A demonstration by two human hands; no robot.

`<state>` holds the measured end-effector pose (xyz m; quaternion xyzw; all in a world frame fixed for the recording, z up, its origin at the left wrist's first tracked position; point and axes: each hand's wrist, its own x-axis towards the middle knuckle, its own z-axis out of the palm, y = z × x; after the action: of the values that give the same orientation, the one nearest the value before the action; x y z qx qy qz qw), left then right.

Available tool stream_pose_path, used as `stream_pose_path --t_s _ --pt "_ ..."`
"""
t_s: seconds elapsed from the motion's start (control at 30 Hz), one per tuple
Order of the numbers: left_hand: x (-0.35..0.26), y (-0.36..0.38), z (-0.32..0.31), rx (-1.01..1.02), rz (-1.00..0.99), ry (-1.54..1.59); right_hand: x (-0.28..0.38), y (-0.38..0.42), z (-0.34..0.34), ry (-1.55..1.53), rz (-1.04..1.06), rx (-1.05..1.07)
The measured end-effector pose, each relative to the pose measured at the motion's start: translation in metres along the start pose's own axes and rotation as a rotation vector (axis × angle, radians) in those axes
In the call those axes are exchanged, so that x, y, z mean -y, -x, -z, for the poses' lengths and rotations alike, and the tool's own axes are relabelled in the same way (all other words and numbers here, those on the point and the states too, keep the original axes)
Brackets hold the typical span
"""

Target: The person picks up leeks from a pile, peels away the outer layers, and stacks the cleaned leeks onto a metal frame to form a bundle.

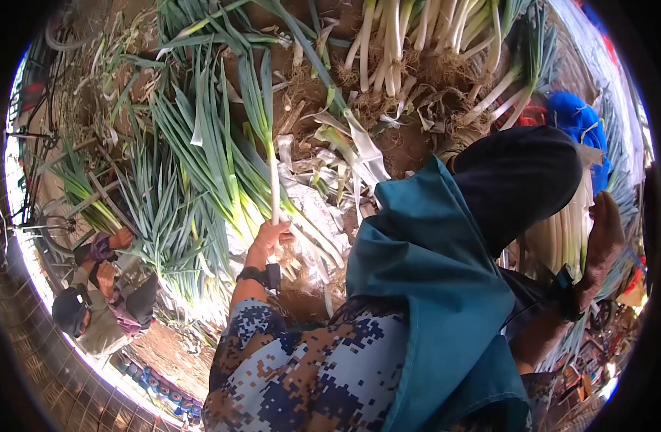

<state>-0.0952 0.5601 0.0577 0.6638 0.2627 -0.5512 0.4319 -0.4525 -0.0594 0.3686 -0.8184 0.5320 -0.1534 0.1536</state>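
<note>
My left hand (270, 236) is closed round the white lower stem of a leek (274, 176), whose green leaves point away from me. Beside and beneath that leek lies a large pile of leeks (201, 151), leaves outward. Far to the right, my right hand (605, 227) is stretched out, fingers extended, with a dark band at its wrist. It is next to a bundle of white-stemmed leeks (563, 237) by my knee. A teal apron (438, 266) covers my lap.
Rooted leeks (391, 43) lie on the soil ahead, among peeled skins (345, 155). A blue bag (578, 122) stands beyond my right knee. At the left another person (103, 309) in a dark cap sits near more leeks. A bicycle (46, 216) stands behind them.
</note>
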Motion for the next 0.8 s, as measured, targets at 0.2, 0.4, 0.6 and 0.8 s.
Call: stream_pose_path --t_s 0.2,0.4,0.6,0.8 --pt "0.028 -0.027 -0.005 -0.209 -0.082 -0.245 -0.023 0.008 0.009 0.021 -0.034 0.024" --pt "0.074 -0.051 -0.005 -0.380 -0.062 -0.423 -0.026 0.011 0.004 0.025 -0.043 0.060" --pt "0.104 -0.005 -0.042 -0.466 -0.310 -0.545 0.039 0.028 0.009 -0.244 0.232 0.081" --pt "0.197 -0.113 -0.052 -0.792 -0.131 -0.422 0.114 0.020 -0.006 -0.248 0.318 0.068"
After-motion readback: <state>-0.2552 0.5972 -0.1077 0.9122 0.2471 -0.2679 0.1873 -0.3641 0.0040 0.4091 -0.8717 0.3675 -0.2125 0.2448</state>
